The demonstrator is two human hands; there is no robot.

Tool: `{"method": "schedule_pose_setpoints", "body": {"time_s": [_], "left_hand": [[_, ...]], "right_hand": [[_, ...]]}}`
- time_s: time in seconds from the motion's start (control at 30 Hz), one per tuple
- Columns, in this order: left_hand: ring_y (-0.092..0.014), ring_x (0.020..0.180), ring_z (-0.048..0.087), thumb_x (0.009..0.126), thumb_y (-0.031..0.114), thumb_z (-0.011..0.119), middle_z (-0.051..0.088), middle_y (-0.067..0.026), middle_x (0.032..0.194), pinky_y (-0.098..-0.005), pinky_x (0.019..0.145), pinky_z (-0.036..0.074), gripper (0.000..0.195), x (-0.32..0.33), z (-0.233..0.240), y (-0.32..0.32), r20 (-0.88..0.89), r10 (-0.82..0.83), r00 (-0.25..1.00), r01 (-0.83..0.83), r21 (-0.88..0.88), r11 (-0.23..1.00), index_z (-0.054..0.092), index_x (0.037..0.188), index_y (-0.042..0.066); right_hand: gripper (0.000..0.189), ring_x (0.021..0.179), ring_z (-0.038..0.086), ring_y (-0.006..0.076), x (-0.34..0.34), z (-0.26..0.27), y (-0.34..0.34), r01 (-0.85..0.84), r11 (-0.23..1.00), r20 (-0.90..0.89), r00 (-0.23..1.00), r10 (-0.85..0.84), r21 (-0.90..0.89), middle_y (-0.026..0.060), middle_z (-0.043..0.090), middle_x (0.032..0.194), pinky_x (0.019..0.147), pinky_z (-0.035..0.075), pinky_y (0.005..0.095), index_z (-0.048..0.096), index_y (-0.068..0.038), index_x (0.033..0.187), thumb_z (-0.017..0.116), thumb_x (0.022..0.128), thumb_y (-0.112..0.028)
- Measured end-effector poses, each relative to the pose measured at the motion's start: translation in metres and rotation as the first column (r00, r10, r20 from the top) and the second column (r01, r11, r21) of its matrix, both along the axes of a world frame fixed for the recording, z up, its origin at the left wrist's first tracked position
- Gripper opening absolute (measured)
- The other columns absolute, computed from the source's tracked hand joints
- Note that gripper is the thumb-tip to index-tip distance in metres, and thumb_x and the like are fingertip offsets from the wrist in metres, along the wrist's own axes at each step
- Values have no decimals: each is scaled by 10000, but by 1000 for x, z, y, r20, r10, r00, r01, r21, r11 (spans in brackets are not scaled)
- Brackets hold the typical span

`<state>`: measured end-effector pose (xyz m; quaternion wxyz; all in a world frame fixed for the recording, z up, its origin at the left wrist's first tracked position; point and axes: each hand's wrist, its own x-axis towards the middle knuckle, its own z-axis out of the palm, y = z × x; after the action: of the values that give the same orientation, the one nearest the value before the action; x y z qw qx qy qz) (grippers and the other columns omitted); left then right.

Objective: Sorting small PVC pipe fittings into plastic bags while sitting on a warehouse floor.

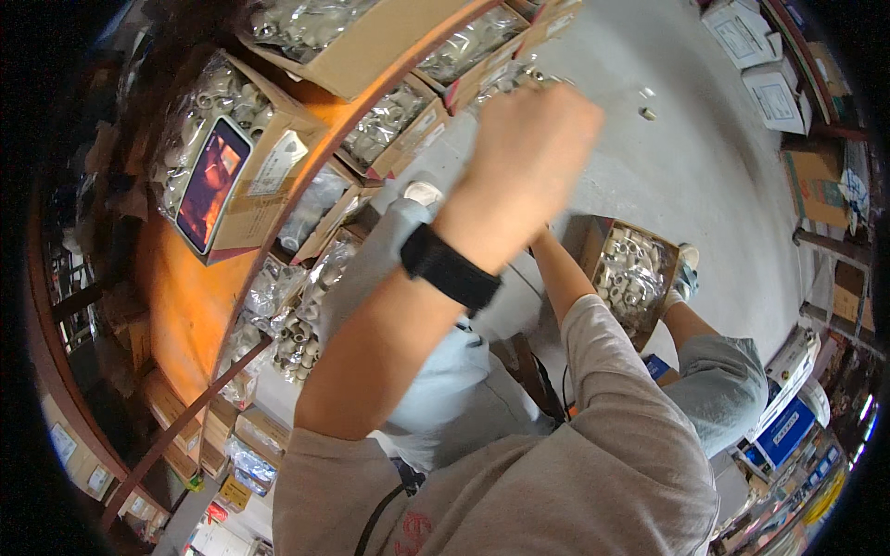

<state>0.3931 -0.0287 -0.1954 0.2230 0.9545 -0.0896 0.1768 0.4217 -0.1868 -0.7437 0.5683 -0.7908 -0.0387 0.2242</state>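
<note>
My left hand [532, 142], with a black band on its wrist, is raised in front of me, blurred and seen from the back. Its fingers curl away from view, so what it holds cannot be told. Just beyond it shows a clear plastic bag of pale pipe fittings [514, 80]. My right forearm reaches up behind the left wrist, which hides the right hand. An open cardboard box of pale plastic pipe fittings [629, 278] stands on the floor beside my right leg. A small fitting [647, 113] lies on the grey floor ahead.
On the left, an orange shelf [188, 306] holds open cartons of bagged fittings; a smartphone [214, 184] leans on one carton. More open cartons [389, 128] stand below along its edge. White boxes [775, 97] and a brown carton [817, 184] are at the right.
</note>
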Motion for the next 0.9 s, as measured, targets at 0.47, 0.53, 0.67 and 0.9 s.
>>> {"method": "schedule_pose_setpoints", "body": {"time_s": [0.47, 0.53, 0.67, 0.9], "left_hand": [[-234, 721, 575, 577, 68, 600, 584, -91, 709, -291, 540, 486, 73, -37, -15, -34, -147, -84, 986, 86, 8, 996, 626, 641, 48], [-232, 725, 574, 569, 68, 606, 583, -89, 705, -292, 535, 484, 75, -38, -10, -34, -151, -95, 984, 96, -3, 995, 629, 636, 45], [-232, 729, 572, 565, 68, 609, 584, -88, 705, -289, 530, 482, 85, -31, -1, -45, -145, -109, 983, 110, -1, 994, 633, 640, 39], [-226, 716, 563, 559, 73, 608, 584, -90, 690, -278, 514, 475, 92, -23, 0, -51, -111, -117, 987, 113, -46, 993, 633, 634, 28]], "right_hand": [[468, 1012, 459, 354, -50, 140, 115, -296, 561, -76, 921, 382, -773, 141, 481, 1134, 810, 406, 371, 450, -169, 1124, 558, 692, -309], [490, 1077, 388, 366, -43, 164, 105, -352, 652, -159, 928, 338, -672, 163, 448, 1148, 855, 363, 412, 432, -202, 1150, 566, 689, -303], [557, 1114, 322, 396, -26, 151, 82, -265, 661, 36, 914, 404, -702, 198, 431, 1140, 891, 293, 492, 404, -228, 1196, 580, 673, -304], [463, 991, 395, 435, -12, 75, 48, -112, 616, 186, 898, 398, -780, 205, 445, 1063, 845, 349, 476, 465, -198, 1165, 537, 713, -268]]}}
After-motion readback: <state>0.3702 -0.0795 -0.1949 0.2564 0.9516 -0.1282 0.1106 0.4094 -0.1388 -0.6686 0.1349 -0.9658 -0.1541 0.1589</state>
